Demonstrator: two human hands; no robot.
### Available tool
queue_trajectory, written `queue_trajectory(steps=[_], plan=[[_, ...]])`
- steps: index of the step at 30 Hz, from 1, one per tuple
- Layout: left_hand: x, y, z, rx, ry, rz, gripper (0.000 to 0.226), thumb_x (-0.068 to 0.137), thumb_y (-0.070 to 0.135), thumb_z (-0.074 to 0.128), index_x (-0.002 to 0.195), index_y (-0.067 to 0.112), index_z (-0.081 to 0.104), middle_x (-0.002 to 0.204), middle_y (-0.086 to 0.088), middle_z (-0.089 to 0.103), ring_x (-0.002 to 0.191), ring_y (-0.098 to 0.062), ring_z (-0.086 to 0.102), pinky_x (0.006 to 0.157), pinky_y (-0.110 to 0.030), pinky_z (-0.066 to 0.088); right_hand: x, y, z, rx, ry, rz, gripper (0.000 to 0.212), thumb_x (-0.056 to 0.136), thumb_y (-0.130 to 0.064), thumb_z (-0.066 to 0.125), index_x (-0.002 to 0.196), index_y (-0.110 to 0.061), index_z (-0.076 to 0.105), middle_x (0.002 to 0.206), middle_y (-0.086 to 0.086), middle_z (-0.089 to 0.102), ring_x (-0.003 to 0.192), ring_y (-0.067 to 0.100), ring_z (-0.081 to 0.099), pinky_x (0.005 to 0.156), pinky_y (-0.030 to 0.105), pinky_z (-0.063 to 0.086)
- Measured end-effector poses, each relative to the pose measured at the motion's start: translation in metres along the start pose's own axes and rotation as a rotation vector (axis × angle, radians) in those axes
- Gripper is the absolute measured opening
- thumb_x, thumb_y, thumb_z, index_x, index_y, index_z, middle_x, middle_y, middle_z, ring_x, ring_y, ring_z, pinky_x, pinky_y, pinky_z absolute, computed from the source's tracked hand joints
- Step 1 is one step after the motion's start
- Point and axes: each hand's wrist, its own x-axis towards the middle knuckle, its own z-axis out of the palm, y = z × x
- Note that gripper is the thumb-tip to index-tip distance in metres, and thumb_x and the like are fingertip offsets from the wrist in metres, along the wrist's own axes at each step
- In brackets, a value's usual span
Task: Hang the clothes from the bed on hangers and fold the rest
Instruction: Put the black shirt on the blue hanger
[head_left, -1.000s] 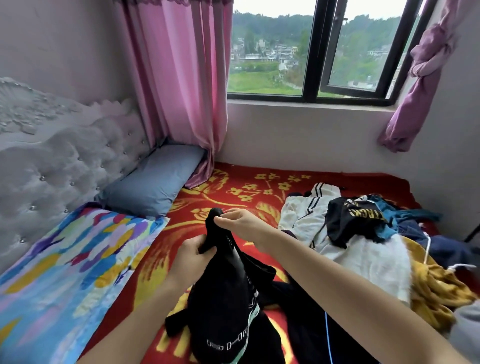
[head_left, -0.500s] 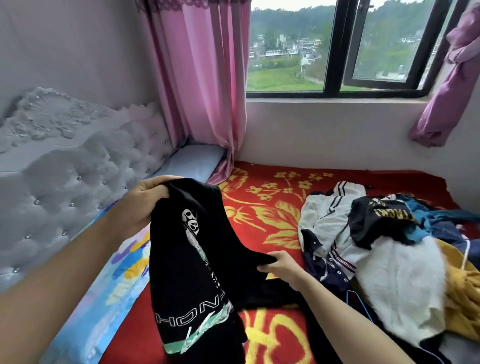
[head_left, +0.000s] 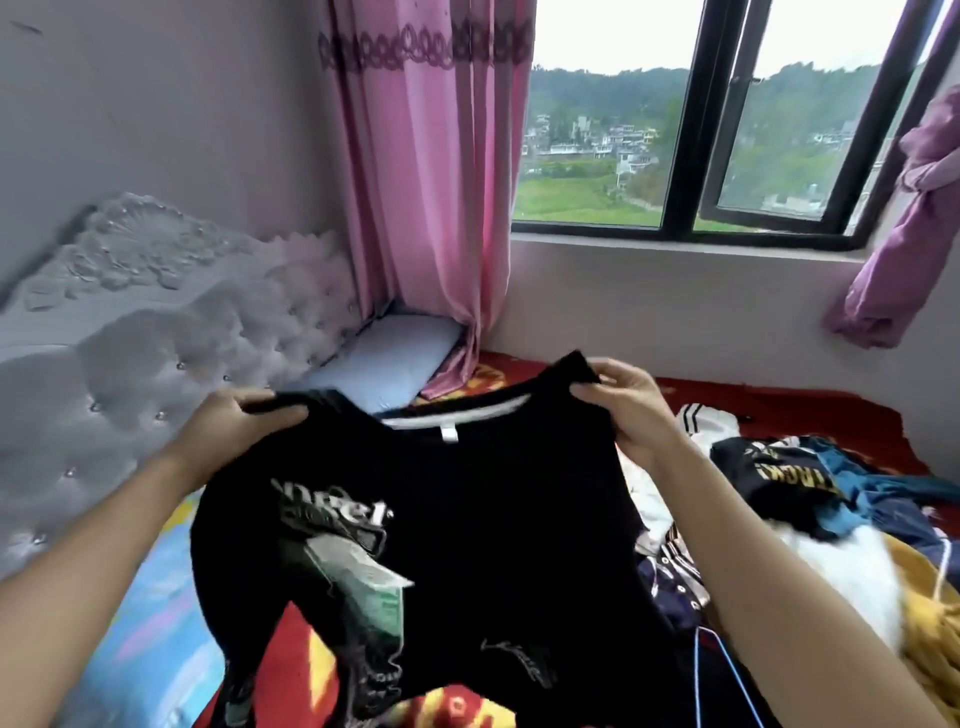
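A black T-shirt (head_left: 498, 519) with white and green print hangs spread in front of me, above the red bed cover. My left hand (head_left: 228, 431) grips its left shoulder and my right hand (head_left: 631, 410) pinches its right shoulder. The white inner neckband faces me. A heap of other clothes (head_left: 810, 499) lies on the bed to the right: white, black with yellow letters, blue and mustard pieces. A thin blue hanger wire (head_left: 727, 670) shows below my right forearm.
A padded grey headboard (head_left: 130, 374) runs along the left. A blue-grey pillow (head_left: 395, 358) lies by the pink curtain (head_left: 431, 197). A colourful quilt (head_left: 150, 644) covers the bed's left side. The window (head_left: 691, 140) is behind the bed.
The shirt went from bunched in both hands to spread wide by its shoulders. My right hand rose from the bed to the right shoulder; my head tilted up.
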Motion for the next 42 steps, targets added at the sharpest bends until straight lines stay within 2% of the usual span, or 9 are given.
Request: queue_trajectory(steps=[5,9,13,22,28,31,36,39,42], plan=[[-0.029,-0.079,0.070,-0.097,-0.118,-0.205,0.014,0.084,-0.005,0.061,0.096,-0.003,0.068,0.067,0.002,0.068,0.055,-0.009,0.060,0.056,-0.016,0.049,-0.034,0.100,-0.049,-0.100,0.147,0.394,0.018,0.083,0.008,0.058,0.082,-0.007,0.068,0.067,0.006,0.070,0.057,0.016,0.067,0.052,0.022,0.052],[-0.055,-0.128,0.129,0.158,-0.317,-0.229,0.033,0.083,-0.005,0.064,0.054,0.009,0.056,0.042,0.013,0.045,0.041,0.004,0.041,0.045,-0.012,0.027,-0.078,0.175,-0.088,-0.227,0.355,0.614,0.015,0.082,0.011,0.058,0.088,0.000,0.064,0.065,0.010,0.064,0.056,0.020,0.059,0.054,0.023,0.045],[-0.085,-0.167,0.178,0.200,-0.500,-0.392,0.027,0.088,0.003,0.062,0.062,0.011,0.057,0.053,0.010,0.052,0.052,-0.004,0.047,0.052,-0.019,0.029,-0.130,0.234,-0.126,-0.388,0.492,0.779,0.009,0.083,0.004,0.062,0.085,-0.005,0.060,0.077,0.011,0.056,0.064,0.020,0.052,0.051,0.020,0.039],[-0.126,-0.182,0.247,-0.102,-0.380,-0.811,0.015,0.085,-0.006,0.057,0.096,0.000,0.065,0.090,-0.016,0.069,0.086,-0.028,0.064,0.073,-0.029,0.047,-0.191,0.328,-0.184,-0.676,0.515,1.054,0.013,0.081,-0.015,0.060,0.074,-0.007,0.068,0.081,0.016,0.066,0.082,0.023,0.060,0.067,0.029,0.039],[-0.152,-0.194,0.289,0.002,-0.328,-0.841,0.014,0.085,0.024,0.067,0.071,0.022,0.066,0.070,0.014,0.069,0.075,-0.007,0.059,0.066,-0.021,0.043,-0.233,0.352,-0.255,-0.723,0.831,1.213,0.031,0.089,-0.022,0.058,0.113,-0.003,0.062,0.119,0.020,0.061,0.112,0.036,0.055,0.094,0.036,0.043],[-0.158,-0.201,0.303,0.059,-0.206,-0.878,0.028,0.083,0.028,0.067,0.060,0.022,0.053,0.049,0.020,0.058,0.069,-0.010,0.050,0.063,-0.021,0.037,-0.248,0.355,-0.295,-0.646,0.992,1.279,0.050,0.091,-0.028,0.058,0.129,0.003,0.048,0.131,0.025,0.050,0.118,0.039,0.050,0.095,0.039,0.040],[-0.155,-0.210,0.317,0.144,-0.243,-0.885,0.022,0.087,0.021,0.064,0.072,0.006,0.065,0.074,-0.003,0.066,0.075,-0.018,0.057,0.071,-0.031,0.043,-0.254,0.368,-0.319,-0.261,1.091,1.251,0.074,0.091,-0.031,0.059,0.144,0.005,0.022,0.143,0.022,0.038,0.128,0.036,0.041,0.104,0.041,0.036],[-0.154,-0.210,0.324,0.253,-0.265,-0.818,0.024,0.088,0.016,0.062,0.073,-0.003,0.060,0.069,-0.004,0.056,0.065,-0.016,0.047,0.059,-0.026,0.036,-0.248,0.371,-0.313,-0.062,1.104,1.195,0.065,0.093,-0.039,0.053,0.142,-0.003,0.030,0.106,0.021,0.060,0.089,0.027,0.058,0.076,0.035,0.043],[-0.152,-0.207,0.327,0.343,-0.274,-0.789,0.018,0.086,0.007,0.059,0.072,-0.004,0.060,0.064,-0.007,0.053,0.060,-0.018,0.044,0.056,-0.028,0.034,-0.240,0.369,-0.307,-0.099,1.093,1.189,0.055,0.094,-0.054,0.038,0.116,-0.008,0.058,0.058,0.004,0.043,0.050,0.014,0.035,0.050,0.025,0.031]])
